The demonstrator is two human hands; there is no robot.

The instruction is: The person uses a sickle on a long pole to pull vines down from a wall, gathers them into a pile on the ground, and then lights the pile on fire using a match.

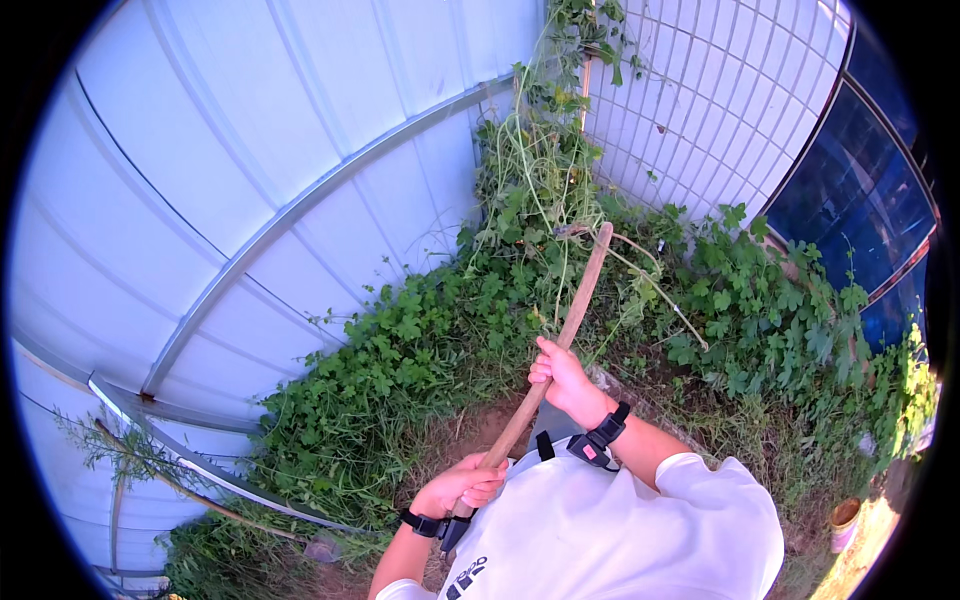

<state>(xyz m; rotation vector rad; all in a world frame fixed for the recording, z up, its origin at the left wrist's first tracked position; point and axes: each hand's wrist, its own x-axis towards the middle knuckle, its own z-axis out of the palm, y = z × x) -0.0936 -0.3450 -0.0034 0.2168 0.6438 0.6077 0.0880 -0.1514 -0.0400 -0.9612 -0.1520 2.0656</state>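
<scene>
Both my hands are wrapped round a long wooden tool handle (573,318), which slants up and away from my body. My left hand (460,487) grips its lower part close to my waist. Higher up, my right hand (565,378) closes on the shaft near its middle. The far end reaches into climbing vines (540,180) in the corner. A small greyish piece (572,231) shows beside that end among the stems; whether it is the tool's head I cannot tell. A bare, bent stem (670,298) sticks out to the right of it.
Pale metal sheet wall (230,190) with a curved rail stands on the left. White gridded wall (715,95) and dark blue panels (850,180) rise on the right. Leafy plants (340,420) line the walls. A bucket-like container (845,522) sits at lower right.
</scene>
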